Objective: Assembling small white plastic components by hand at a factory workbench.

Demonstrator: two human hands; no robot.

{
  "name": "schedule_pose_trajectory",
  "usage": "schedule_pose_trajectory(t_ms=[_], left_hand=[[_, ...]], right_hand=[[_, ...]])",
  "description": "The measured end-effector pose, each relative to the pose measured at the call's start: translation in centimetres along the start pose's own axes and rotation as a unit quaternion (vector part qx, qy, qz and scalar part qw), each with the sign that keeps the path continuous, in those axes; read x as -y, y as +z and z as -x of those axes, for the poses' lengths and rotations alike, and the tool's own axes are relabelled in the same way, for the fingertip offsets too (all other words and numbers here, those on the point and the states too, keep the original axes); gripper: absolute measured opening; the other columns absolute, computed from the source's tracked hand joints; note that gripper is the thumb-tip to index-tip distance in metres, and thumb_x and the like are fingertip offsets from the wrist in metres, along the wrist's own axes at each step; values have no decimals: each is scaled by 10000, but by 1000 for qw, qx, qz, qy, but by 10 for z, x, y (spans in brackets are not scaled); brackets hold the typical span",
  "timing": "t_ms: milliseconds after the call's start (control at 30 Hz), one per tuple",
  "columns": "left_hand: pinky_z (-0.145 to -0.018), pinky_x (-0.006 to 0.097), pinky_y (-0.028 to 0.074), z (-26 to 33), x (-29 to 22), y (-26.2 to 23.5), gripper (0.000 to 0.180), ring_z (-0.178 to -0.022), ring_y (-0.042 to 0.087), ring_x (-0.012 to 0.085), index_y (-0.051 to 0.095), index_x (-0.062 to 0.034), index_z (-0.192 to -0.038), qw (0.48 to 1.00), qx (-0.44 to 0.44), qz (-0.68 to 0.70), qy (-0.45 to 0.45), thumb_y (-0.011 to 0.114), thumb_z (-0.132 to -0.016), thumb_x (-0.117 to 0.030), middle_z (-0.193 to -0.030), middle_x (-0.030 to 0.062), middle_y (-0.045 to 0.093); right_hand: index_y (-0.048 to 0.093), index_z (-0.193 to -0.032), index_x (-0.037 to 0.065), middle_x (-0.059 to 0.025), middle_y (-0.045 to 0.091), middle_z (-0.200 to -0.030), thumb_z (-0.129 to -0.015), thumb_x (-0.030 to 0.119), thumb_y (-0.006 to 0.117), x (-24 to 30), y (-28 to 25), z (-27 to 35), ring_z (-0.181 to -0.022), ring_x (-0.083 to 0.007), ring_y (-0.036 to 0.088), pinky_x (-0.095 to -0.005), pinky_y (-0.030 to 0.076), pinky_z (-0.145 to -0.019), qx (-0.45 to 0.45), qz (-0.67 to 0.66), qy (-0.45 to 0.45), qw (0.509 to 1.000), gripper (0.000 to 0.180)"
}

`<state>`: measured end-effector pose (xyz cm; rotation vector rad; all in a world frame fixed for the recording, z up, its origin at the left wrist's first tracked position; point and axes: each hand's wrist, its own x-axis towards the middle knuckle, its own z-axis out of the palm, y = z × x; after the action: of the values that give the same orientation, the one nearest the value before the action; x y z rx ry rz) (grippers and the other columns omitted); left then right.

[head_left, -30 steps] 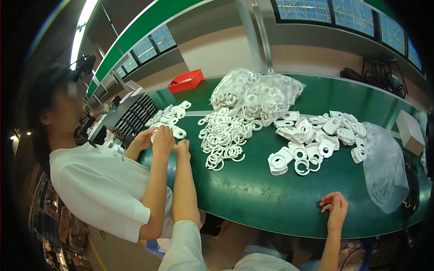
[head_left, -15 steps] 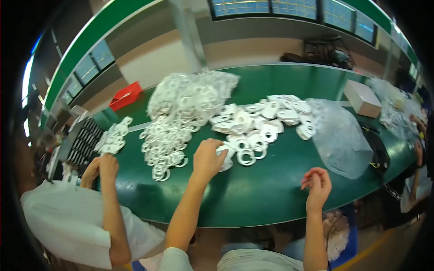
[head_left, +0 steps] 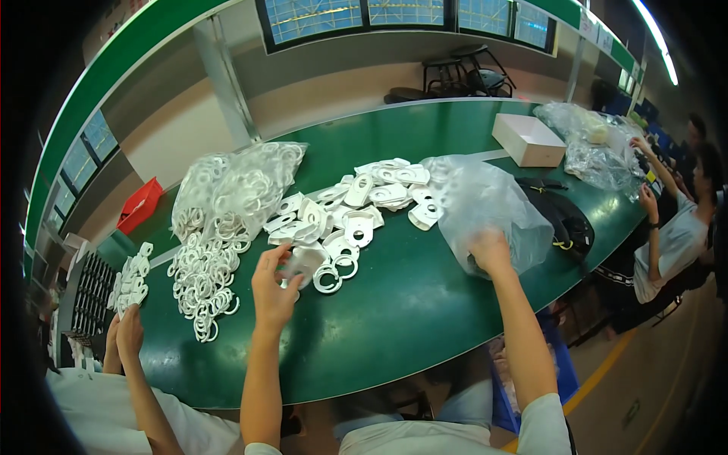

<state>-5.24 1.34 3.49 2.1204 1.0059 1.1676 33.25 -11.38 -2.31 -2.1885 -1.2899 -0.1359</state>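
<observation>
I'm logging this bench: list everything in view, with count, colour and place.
Table: one, green, centre
Flat parts: many, white, mid-table; similar heap far left
Rings: many, white, left of flat parts
Ring-filled bags: count unclear, clear, behind rings
Plastic bag: one, clear, right of flat parts
Dark item: one, black, right of plastic bag
Open box: one, white, back right
Crumpled plastic: count unclear, clear, far right
Red bin: one, red, back left
Rack: one, dark, far left
Stools: at least two, black, beyond table
Blue bin: one, blue, below table
Windows: several, bluish, rear
Co-workers: at least two, white shirts, either side
Left hand: one, bare, at flat parts
Right hand: one, bare, at plastic bag
</observation>
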Motion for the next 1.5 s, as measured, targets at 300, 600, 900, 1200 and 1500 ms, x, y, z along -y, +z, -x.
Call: schedule_pose_trajectory(t_ms=[300, 600, 900, 1200, 1500], left_hand=[[-720, 243, 510, 11, -14, 38, 245, -774, 642, 135, 600, 55, -1071, 906, 257, 287, -177, 589, -829, 19, -948, 95, 645], [-700, 253, 531, 28, -3, 57, 219, -790, 635, 134, 609, 50, -1073, 890, 250, 322, -202, 549, -873, -16, -956, 90, 651], [-935, 317, 477, 29, -29, 42, 560, -1083, 584, 220, 427, 33, -1296, 812, 284, 477, -184, 622, -773, 81, -1205, 167, 567], [-923, 310, 478, 33, -26, 51, 378, -1061, 586, 205, 509, 57, -1200, 859, 244, 427, -144, 589, -830, 51, -1155, 149, 586], [-903, 315, 486, 38, -23, 63, 395, -1006, 612, 201, 492, 59, -1196, 864, 176, 450, -145, 595, -815, 73, -1137, 164, 591]], right_hand=[[614, -913, -28, -42, 643, -788, -845, 30, 612, 20, -59, 61, -699, -89, 589, -206, 437, -611, -195, -388, 150, 888, 89], [665, -867, 3, -72, 637, -934, -724, 22, 719, 169, -1, 106, -777, -139, 610, -261, 488, -661, 73, -426, -56, 900, 154], [586, -1059, -32, -94, 624, -991, -777, -1, 679, 165, 38, 107, -818, -124, 627, -224, 505, -684, 108, -593, 104, 791, 299], [593, -1023, -56, -94, 665, -918, -853, 7, 607, 164, 29, 107, -803, -115, 636, -221, 502, -708, 156, -580, 81, 796, 182], [473, -1218, -22, -94, 655, -992, -930, 49, 493, 162, 32, 110, -890, -116, 613, -229, 470, -788, 192, -645, 47, 738, 297]])
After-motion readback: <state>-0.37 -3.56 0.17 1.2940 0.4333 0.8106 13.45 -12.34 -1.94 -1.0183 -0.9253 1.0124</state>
